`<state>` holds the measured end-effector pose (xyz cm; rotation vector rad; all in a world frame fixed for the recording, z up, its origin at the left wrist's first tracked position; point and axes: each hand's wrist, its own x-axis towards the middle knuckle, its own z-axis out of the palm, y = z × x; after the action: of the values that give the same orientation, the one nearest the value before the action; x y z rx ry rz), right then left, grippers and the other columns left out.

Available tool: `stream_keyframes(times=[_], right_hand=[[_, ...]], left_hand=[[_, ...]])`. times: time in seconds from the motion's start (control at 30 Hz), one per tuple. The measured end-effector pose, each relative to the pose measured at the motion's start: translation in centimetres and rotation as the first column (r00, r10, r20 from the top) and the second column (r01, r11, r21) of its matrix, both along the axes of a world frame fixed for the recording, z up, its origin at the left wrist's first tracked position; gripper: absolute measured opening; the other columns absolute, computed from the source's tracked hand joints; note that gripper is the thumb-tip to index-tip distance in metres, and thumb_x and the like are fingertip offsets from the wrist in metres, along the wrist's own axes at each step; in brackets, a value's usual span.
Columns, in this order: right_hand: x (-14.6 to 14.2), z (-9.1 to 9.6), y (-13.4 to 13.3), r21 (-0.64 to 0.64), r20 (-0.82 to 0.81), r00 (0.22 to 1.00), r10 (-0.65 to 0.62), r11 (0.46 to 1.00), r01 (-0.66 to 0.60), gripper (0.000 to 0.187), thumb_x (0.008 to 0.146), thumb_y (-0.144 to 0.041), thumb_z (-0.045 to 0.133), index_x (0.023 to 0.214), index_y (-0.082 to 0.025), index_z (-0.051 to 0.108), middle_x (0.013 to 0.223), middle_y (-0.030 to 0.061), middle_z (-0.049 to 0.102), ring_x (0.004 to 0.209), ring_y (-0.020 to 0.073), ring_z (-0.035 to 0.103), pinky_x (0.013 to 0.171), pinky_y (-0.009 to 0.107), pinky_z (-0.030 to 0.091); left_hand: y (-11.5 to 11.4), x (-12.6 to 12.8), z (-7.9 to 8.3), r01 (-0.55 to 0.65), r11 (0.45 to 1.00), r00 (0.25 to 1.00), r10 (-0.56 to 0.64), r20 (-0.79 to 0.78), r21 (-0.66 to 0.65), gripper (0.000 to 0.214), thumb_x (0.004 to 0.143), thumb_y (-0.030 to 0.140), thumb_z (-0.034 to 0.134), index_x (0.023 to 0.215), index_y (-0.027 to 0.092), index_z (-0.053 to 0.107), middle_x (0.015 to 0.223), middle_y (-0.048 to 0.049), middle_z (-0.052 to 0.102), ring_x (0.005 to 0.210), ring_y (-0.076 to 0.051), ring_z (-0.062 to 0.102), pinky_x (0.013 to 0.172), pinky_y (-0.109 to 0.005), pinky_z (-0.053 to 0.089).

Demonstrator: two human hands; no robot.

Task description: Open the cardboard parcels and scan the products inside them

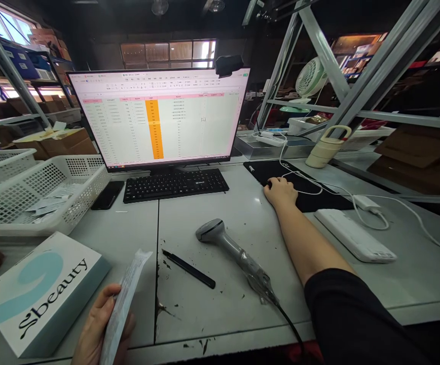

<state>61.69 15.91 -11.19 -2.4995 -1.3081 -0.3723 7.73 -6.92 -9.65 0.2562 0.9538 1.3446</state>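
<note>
My left hand (96, 329) is at the bottom edge, its fingers closed round a thin clear plastic packet (123, 299) held edge-on. A white and blue box printed "beauty" (39, 291) lies just left of it. My right hand (281, 192) reaches forward and lies curled over a mouse, mostly hidden under it, on a black mouse pad (319, 195). Between my arms on the white table (220, 223) lie a grey handheld barcode scanner (235, 253) and a black pen (189, 268).
A monitor (159, 119) showing a spreadsheet stands behind a black keyboard (176, 185). A black phone (108, 195) and white mesh baskets (41, 195) are at the left. A white keyboard-like device (355, 235), cables and a cream cup (324, 149) lie at the right, under grey shelf struts.
</note>
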Motion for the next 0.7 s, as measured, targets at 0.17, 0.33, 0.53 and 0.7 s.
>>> stream_keyframes(times=[0.17, 0.33, 0.53, 0.7], right_hand=[[-0.02, 0.10, 0.02, -0.009, 0.000, 1.000, -0.004, 1.000, 0.004, 0.046, 0.102, -0.036, 0.044, 0.136, -0.018, 0.069, 0.149, 0.0177, 0.056, 0.125, 0.0372, 0.055, 0.096, 0.049, 0.051], [-0.14, 0.19, -0.06, -0.020, -0.003, 1.000, -0.002, 1.000, 0.002, 0.046, 0.103, -0.035, 0.043, 0.138, -0.018, 0.068, 0.149, 0.0178, 0.056, 0.126, 0.0374, 0.055, 0.096, 0.050, 0.052], [-0.37, 0.30, -0.23, -0.015, -0.002, 1.000, 0.002, 1.000, -0.002, 0.047, 0.103, -0.036, 0.043, 0.139, -0.018, 0.066, 0.150, 0.0186, 0.055, 0.127, 0.0387, 0.055, 0.096, 0.052, 0.052], [-0.53, 0.41, -0.30, -0.011, -0.001, 1.000, 0.000, 1.000, 0.000, 0.049, 0.102, -0.035, 0.043, 0.143, -0.017, 0.062, 0.147, 0.0193, 0.057, 0.126, 0.0385, 0.055, 0.096, 0.051, 0.051]], left_hand=[[-0.01, -0.03, 0.17, 0.004, 1.000, 1.000, -0.004, 0.010, -0.006, 0.059, 0.051, 0.041, 0.107, 0.093, 0.020, 0.072, 0.054, 0.0092, 0.039, 0.043, -0.003, 0.035, 0.044, -0.016, 0.035], [-0.05, -0.18, 0.18, 0.012, 1.000, 1.000, -0.012, 0.017, -0.026, 0.058, 0.053, 0.040, 0.107, 0.095, 0.022, 0.072, 0.055, 0.0090, 0.040, 0.043, -0.005, 0.037, 0.045, -0.017, 0.036], [-0.08, -0.18, -0.09, 0.009, 1.000, 0.999, -0.009, 0.032, 0.006, 0.052, 0.059, 0.038, 0.104, 0.096, 0.022, 0.071, 0.055, 0.0096, 0.037, 0.043, -0.004, 0.036, 0.045, -0.016, 0.034], [0.04, -0.31, -0.43, 0.001, 1.000, 1.000, -0.002, 0.031, 0.017, 0.054, 0.058, 0.035, 0.104, 0.099, 0.022, 0.072, 0.054, 0.0095, 0.043, 0.042, -0.005, 0.040, 0.044, -0.016, 0.036]])
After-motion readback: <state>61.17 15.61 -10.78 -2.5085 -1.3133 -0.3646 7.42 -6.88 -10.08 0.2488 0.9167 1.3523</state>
